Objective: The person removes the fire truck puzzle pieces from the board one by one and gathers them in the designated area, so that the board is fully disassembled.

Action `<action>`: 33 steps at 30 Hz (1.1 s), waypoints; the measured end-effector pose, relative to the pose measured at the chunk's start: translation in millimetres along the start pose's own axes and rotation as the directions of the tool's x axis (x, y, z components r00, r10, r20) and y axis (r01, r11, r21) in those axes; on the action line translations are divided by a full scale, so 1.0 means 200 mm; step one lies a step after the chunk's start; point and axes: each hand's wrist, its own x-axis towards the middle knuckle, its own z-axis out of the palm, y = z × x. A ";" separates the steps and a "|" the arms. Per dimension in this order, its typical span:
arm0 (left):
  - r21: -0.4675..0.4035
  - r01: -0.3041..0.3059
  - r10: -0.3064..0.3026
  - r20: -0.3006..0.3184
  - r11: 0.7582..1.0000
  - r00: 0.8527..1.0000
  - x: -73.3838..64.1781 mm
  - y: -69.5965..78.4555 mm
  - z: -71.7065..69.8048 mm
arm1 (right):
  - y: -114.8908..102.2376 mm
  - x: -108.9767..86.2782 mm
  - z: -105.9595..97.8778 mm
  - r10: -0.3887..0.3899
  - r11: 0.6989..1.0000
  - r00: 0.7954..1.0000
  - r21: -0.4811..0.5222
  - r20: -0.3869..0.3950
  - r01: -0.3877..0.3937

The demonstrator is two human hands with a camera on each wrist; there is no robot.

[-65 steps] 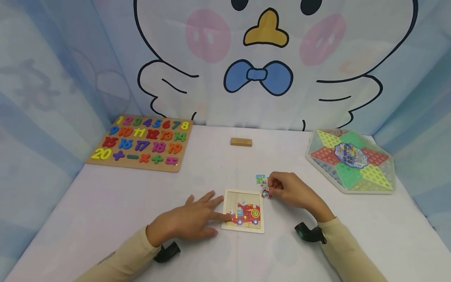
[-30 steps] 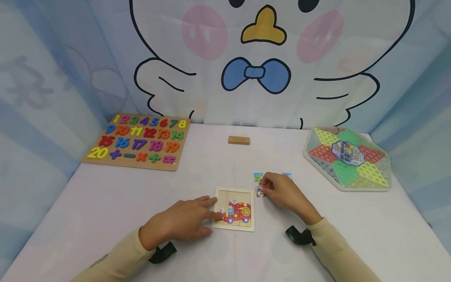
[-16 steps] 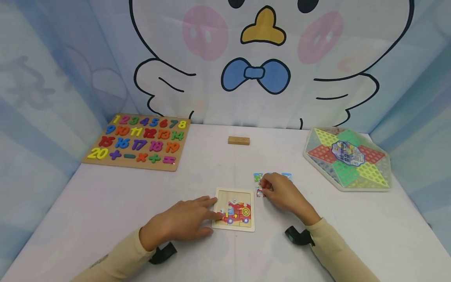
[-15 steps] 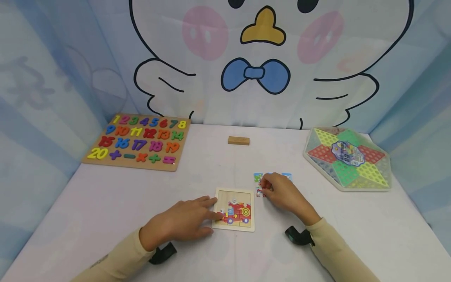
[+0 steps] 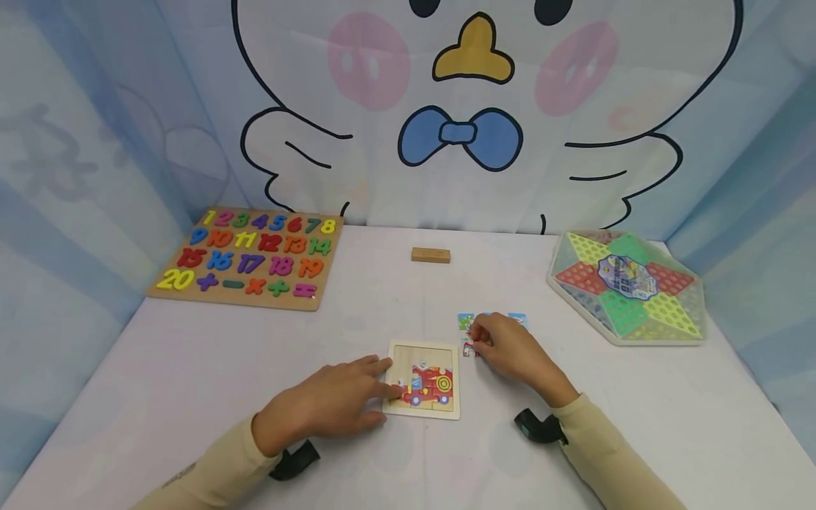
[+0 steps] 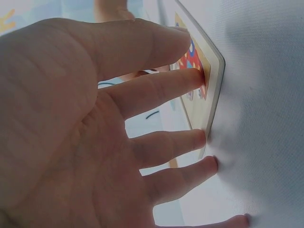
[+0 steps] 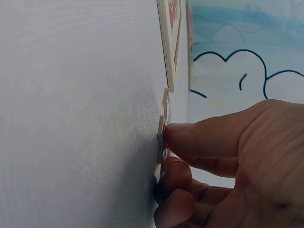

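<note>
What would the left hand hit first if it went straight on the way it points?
The puzzle tray; the left hand appears to touch its left side with two fingers, though exact contact is unclear.

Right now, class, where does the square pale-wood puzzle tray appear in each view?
Head: tray, below centre, left hand touching it.
Left wrist: tray, upper right of centre, partly behind that hand.
Right wrist: tray, top edge, just right of centre, cut off.
Shared landmark: its red truck picture.
</note>
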 end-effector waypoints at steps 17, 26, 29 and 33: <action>0.001 -0.011 0.011 0.002 1.000 1.000 0.00 -0.01 0.01 | -0.15 -0.04 -0.07 -0.338 0.934 0.940 -0.138 -0.035 0.331; 0.004 -0.030 0.030 -0.012 1.000 0.999 -0.01 -0.02 0.00 | -0.34 -0.04 0.07 -0.447 0.848 0.861 -0.190 0.243 0.494; 0.006 -0.023 0.023 -0.005 1.000 1.000 -0.01 -0.02 -0.01 | -0.34 -0.05 0.10 -0.422 0.857 0.872 -0.207 0.247 0.473; 0.023 -0.028 0.028 -0.006 0.999 1.000 -0.01 -0.02 -0.01 | -0.33 -0.05 0.12 -0.397 0.875 0.890 -0.199 0.226 0.441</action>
